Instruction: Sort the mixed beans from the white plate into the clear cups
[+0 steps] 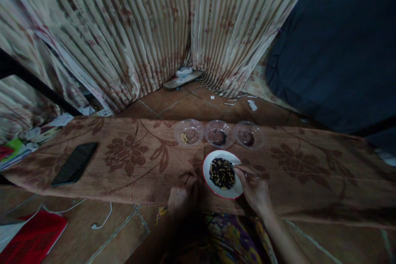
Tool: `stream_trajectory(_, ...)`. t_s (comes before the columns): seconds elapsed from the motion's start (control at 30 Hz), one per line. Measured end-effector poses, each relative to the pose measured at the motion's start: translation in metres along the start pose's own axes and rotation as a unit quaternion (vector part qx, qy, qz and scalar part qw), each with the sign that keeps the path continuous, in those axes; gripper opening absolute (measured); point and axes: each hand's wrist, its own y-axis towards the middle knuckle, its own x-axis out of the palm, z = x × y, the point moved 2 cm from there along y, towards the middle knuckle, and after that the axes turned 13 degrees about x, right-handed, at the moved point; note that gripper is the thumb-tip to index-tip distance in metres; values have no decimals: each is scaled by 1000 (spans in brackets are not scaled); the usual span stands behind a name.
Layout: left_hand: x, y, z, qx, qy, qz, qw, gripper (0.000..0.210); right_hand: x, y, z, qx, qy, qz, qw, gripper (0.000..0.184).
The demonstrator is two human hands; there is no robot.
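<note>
Looking through the head view, you have your right hand [255,192] at the right side of the plate [206,172], which sits right of centre in the lower half of the frame. Its fingers are narrow, pinched on what looks like a thin metal tool [252,174], the tip over the right edge of the beans [222,174]. Those lie heaped in the plate, dark and yellow mixed. Your left hand [183,193] is at the counter [297,198], left of the plate, fingers curled; whether they hold anything, you cannot tell. Above the plate in the frame, three clear cups stand in a row: the left cup [194,134] has a few yellow beans, the middle cup [215,128] and right cup [247,128] darker contents. The phone [75,164] lies well apart, at the left of the frame.

Watch your pinch: smooth beans could shoot out of the tool if you squeeze too hard, and roll off to the floor [173,105]. Pressing down on the plate's rim may tip it and spill the heap. The cups look light and stand near the counter's far edge, so a brushing knuckle could topple one. Dim light adds risk: dark beans blend together and are easily mistaken. Dragging your left hand might ruck the cloth [167,187] and shift the plate.
</note>
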Motion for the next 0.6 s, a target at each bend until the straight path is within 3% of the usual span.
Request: stream_trajectory(0.6,-5,3,3,-9,-16,-8,1000,17,2,-3,7,6,-3,14,1000,34)
